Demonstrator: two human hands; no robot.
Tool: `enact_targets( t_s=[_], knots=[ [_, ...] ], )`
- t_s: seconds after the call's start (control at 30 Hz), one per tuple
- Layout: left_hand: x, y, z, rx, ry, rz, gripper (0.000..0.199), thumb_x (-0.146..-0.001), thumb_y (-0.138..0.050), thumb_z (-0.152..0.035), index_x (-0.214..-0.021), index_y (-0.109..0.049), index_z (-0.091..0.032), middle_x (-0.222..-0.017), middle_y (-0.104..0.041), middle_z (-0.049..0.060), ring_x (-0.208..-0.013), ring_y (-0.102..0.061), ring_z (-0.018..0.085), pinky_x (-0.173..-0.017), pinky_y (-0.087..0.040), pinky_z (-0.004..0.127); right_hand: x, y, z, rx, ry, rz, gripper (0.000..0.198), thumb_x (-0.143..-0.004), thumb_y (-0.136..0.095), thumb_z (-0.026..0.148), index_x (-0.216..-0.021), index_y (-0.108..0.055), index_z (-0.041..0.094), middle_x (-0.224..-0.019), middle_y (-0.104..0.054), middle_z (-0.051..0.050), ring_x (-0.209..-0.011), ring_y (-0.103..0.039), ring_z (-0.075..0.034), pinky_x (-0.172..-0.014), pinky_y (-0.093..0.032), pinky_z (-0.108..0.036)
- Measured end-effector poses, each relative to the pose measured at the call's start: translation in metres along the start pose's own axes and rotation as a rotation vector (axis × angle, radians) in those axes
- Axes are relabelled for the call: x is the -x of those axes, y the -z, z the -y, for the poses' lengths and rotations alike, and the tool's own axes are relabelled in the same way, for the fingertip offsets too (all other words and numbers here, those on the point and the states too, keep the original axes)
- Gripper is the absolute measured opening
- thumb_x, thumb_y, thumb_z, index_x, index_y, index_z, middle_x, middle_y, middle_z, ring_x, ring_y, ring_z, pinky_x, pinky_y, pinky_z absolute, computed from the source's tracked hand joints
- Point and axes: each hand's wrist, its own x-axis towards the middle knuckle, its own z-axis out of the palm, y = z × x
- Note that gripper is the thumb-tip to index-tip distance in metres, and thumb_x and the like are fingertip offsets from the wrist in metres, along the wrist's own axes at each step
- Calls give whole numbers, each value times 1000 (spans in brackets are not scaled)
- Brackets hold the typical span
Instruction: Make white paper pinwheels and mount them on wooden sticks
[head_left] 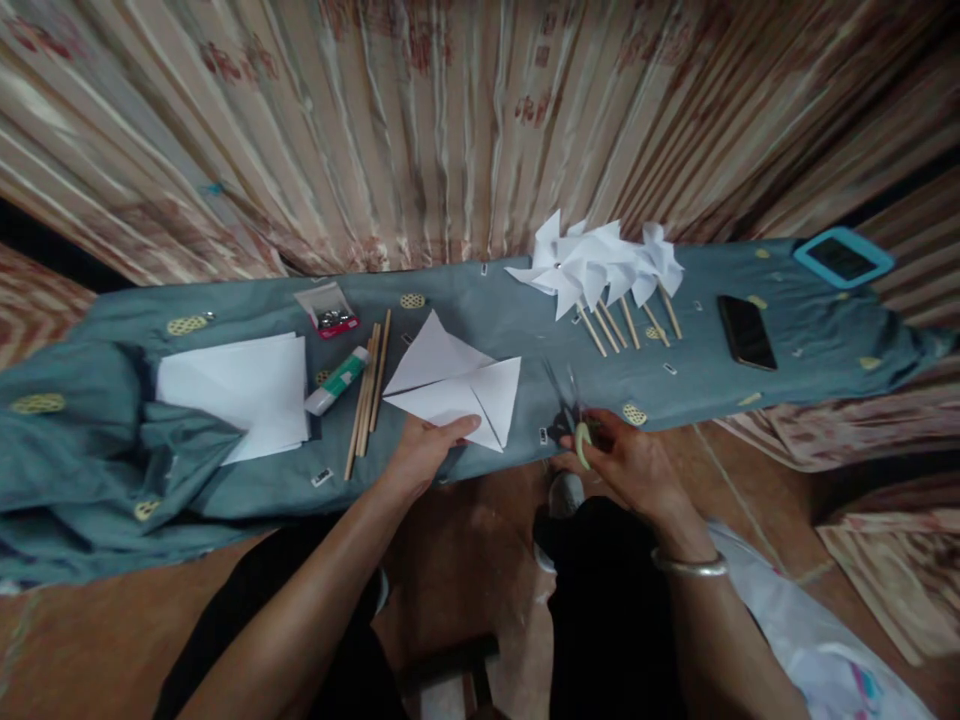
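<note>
My left hand [431,447] grips the near edge of a white paper square [450,375], thumb on top and the fingers hidden beneath. Slits run from the paper's corners toward its middle. To the right, my right hand [626,455] is closed on a pair of scissors [583,445] with light green handles. The scissor blades look blurred and point away from me, apart from the paper. Left of the paper lie several wooden sticks [367,390], beside a green and white box or tube [337,381].
A stack of white paper [236,390] and a small packet of metal pins [328,310] lie at left. Several paper pinwheels [592,262] on sticks rest at the back right. Further right are a black phone [746,332] and a blue-framed device [844,257]. Curtains [450,130] hang behind the cloth-covered table [495,300].
</note>
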Motion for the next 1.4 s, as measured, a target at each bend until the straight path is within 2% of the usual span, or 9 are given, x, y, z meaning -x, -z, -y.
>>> enact_targets(
  t_s=[0.1,0.27,0.53,0.73,0.87,0.97,1.13,1.3,1.4],
  knots=[
    [2,-6,2,-30,22,32,34,-48,-83,-24,-78,-68,-16,-83,-72,5,-71,-65,19,-62,-53,30,-7,-2,8,256,-58,-129,47,-84,-59,39,-123,-56,14,-84,-73,-10,-73,-68,-25,-62,-47,-32],
    [1,-14,5,-37,52,120,30,-48,-84,-24,-70,-68,-14,-71,-71,4,-60,-61,14,-55,-50,24,-22,-8,17,416,26,-208,50,-88,-52,31,-131,-46,5,-88,-73,-16,-77,-69,-28,-66,-47,-33],
    [9,-11,-2,218,125,190,34,-50,-86,-22,-76,-67,-13,-86,-73,6,-79,-67,18,-74,-56,31,-41,-14,27,535,-3,-208,48,-88,-53,27,-128,-46,1,-85,-71,-20,-78,-67,-30,-66,-43,-35],
    [24,12,1,241,207,198,34,-48,-88,-23,-55,-56,-14,-60,-65,-2,-69,-67,15,-79,-58,34,-42,-12,22,576,5,-241,29,-88,-56,27,-112,-60,10,-90,-71,-18,-81,-66,-29,-68,-44,-34],
    [40,27,1,54,313,305,41,-53,-87,-39,-79,-69,-12,-78,-73,6,-76,-72,21,-64,-57,28,-42,-11,18,549,62,-305,25,-90,-53,28,-104,-66,12,-95,-71,-19,-86,-64,-32,-74,-46,-40],
    [49,35,1,-77,361,408,41,-60,-81,-46,-81,-70,-12,-69,-72,7,-60,-69,18,-50,-50,22,-40,-17,26,433,194,-336,33,-95,-42,28,-111,-65,10,-108,-69,-19,-99,-61,-32,-87,-47,-42],
    [47,45,2,-247,22,365,29,-76,-68,-42,-86,-71,-15,-62,-68,2,-51,-63,13,-51,-50,24,-34,-50,57,282,471,-197,46,-99,-33,33,-134,-50,9,-136,-55,-16,-127,-49,-26,-105,-40,-39],
    [32,53,2,-728,-660,217,21,-85,-58,-25,-100,-71,-20,-103,-71,7,-98,-65,21,-92,-51,39,-32,-79,76,336,526,-89,57,-97,-39,45,-145,-38,14,-150,-39,-15,-141,-30,-31,-109,-34,-48],
    [26,56,7,-909,-879,225,27,-86,-56,-20,-111,-66,-19,-116,-66,10,-111,-59,23,-99,-48,44,-34,-87,77,370,520,-80,58,-97,-39,45,-144,-39,12,-151,-38,-17,-141,-29,-33,-109,-32,-49]
  ],
)
